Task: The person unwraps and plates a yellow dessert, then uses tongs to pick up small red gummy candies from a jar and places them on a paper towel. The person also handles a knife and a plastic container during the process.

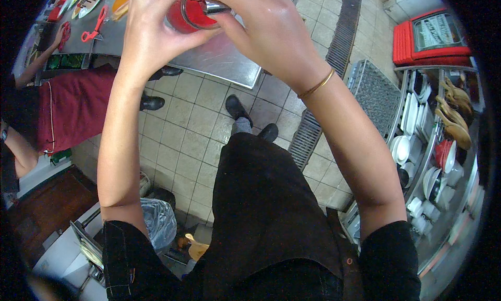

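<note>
At the top of the view my left hand (150,39) is wrapped around a clear glass vessel (178,21) with bright red contents. My right hand (270,31) pinches a shiny metal piece (215,6) at the vessel's mouth; whether it is a spoon handle or another utensil cannot be told. The fingertips of the right hand are partly cut off by the picture's upper edge. Both hands are above a stainless steel table (227,62). An orange-yellow item in clear wrapping (122,4) lies just left of my left hand.
Red-handled scissors (94,31) and plates (92,1) lie on the table's left. A co-worker's hand (59,35) is at a red object (65,34); their maroon apron (74,105) is close by. Shelves of dishes (411,113) stand right, beyond a floor grate (340,31). A lined bin (158,222) is lower left.
</note>
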Demonstrator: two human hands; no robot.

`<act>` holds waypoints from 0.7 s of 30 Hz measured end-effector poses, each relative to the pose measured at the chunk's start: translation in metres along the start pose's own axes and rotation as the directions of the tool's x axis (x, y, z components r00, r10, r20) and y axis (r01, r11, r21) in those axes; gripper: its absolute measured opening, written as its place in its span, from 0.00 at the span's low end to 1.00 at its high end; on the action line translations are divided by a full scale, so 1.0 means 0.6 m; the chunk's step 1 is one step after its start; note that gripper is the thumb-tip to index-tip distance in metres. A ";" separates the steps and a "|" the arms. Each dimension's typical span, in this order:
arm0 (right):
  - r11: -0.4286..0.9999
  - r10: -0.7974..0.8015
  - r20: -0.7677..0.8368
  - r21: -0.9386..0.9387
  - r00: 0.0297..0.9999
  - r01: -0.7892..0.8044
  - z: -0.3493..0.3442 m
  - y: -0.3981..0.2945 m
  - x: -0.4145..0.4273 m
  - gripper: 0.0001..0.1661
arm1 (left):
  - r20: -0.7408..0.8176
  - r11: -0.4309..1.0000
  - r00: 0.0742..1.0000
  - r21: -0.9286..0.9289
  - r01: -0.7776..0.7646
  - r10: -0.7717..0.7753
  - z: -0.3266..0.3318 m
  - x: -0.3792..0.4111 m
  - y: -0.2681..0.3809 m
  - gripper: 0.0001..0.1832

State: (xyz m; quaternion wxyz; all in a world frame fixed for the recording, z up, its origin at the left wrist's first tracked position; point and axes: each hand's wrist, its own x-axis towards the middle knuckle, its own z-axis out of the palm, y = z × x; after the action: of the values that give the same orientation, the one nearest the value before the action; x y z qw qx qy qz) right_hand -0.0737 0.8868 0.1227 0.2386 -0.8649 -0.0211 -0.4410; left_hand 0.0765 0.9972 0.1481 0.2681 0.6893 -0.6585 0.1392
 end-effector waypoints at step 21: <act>0.984 0.172 -0.076 -0.026 0.982 -0.175 -0.029 -0.033 -0.022 0.22 | -0.053 0.997 0.996 -0.009 -0.078 0.077 0.003 -0.008 -0.017 0.39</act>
State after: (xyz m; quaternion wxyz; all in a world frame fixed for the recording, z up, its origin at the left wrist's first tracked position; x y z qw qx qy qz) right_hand -0.0997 0.8988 0.1293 0.2626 -0.8504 0.0703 -0.4504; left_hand 0.0859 1.0000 0.1422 0.2833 0.6578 -0.6783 0.1640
